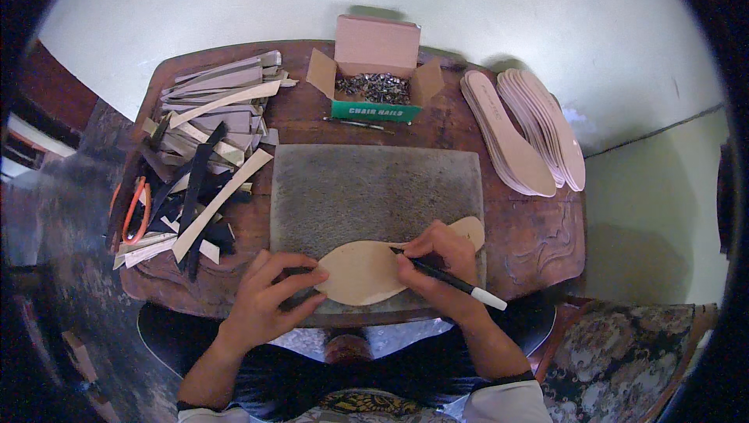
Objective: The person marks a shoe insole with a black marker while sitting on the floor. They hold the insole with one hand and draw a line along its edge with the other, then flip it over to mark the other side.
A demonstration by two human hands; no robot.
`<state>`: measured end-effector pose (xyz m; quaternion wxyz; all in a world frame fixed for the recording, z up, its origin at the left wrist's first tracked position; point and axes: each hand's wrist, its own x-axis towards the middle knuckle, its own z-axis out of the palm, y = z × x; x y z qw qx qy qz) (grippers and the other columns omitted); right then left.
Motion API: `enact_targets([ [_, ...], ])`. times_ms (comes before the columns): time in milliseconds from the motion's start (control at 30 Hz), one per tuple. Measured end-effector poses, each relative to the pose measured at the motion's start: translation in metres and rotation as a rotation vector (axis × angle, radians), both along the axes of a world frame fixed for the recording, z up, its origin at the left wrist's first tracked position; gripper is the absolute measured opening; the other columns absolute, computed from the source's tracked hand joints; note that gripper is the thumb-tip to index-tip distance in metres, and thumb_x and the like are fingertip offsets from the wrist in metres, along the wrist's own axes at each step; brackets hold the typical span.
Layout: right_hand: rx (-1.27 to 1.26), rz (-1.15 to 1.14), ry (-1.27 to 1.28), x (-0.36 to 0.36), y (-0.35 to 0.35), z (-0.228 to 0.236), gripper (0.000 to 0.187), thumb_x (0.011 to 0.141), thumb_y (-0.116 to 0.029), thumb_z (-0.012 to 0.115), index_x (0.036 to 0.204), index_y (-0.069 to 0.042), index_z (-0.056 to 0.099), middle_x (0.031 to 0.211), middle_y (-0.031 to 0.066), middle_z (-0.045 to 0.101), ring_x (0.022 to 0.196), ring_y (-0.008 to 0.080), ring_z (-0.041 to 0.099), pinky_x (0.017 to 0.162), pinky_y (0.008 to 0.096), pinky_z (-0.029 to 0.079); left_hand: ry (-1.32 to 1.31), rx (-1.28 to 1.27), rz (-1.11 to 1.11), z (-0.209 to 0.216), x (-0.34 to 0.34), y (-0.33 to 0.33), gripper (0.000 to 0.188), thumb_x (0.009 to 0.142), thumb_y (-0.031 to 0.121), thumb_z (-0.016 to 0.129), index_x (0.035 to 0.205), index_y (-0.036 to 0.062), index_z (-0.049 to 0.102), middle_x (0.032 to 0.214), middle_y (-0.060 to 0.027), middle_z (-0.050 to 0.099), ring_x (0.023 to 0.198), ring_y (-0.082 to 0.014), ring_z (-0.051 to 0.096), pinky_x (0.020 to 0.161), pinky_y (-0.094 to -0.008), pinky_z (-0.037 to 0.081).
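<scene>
A pale tan insole (360, 273) lies flat across the near part of a dark grey slab (374, 189), its wide end to the left and its narrow end to the right. At the wide end, the thumb and fingertips of my left hand (269, 294) are curled against the insole's edge, holding it. Closed round a black marker pen (441, 273) with a white rear end, my right hand (446, 261) rests over the insole's middle. The pen's tip touches or nearly touches the insole near its far edge; part of the insole is hidden under this hand.
An open green box of small nails (374, 112) stands at the back of the carved wooden table (530, 255). Two stacks of insoles (507, 138) lie at the right. On the left are piled strips (214, 103), black and pale offcuts (195, 197) and orange-handled scissors (139, 211).
</scene>
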<state>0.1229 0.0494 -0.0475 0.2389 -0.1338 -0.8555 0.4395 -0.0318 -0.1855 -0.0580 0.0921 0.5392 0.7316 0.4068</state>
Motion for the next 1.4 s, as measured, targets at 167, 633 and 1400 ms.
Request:
enact_targets([
  [167,-0.012,-0.026,-0.038,-0.0013,-0.0051,-0.001,0.018,0.072,-0.004,0.08,0.076,-0.004,0.063,0.077,0.0083,0.066,0.067,0.0173,0.065,0.059,0.0296,0.049,0.022,-0.006,0.0,0.0,0.0003,-0.0012,0.038,0.071,0.013,0.085,0.108,0.0131,0.074,0.113,-0.0057,0.066,0.085,-0.0239,0.059,0.074,-0.0358,0.047],
  [633,-0.037,-0.035,-0.059,-0.0029,-0.0057,0.0002,0.018,0.072,-0.004,0.08,0.075,-0.003,0.062,0.075,0.0088,0.065,0.067,0.0177,0.065,0.06,0.0294,0.05,-0.003,-0.018,-0.001,0.0006,0.0004,-0.002,0.039,0.072,0.013,0.085,0.109,0.0124,0.074,0.113,-0.0069,0.066,0.092,-0.0258,0.061,0.078,-0.037,0.046],
  [1400,-0.022,-0.019,-0.071,-0.0025,-0.0028,-0.0012,0.017,0.071,-0.002,0.079,0.076,-0.003,0.062,0.076,0.0087,0.066,0.067,0.0181,0.065,0.06,0.0296,0.051,-0.064,-0.057,0.022,-0.0014,0.0029,-0.0035,0.039,0.071,0.014,0.086,0.109,0.0128,0.074,0.114,-0.0064,0.066,0.097,-0.025,0.06,0.082,-0.0384,0.046],
])
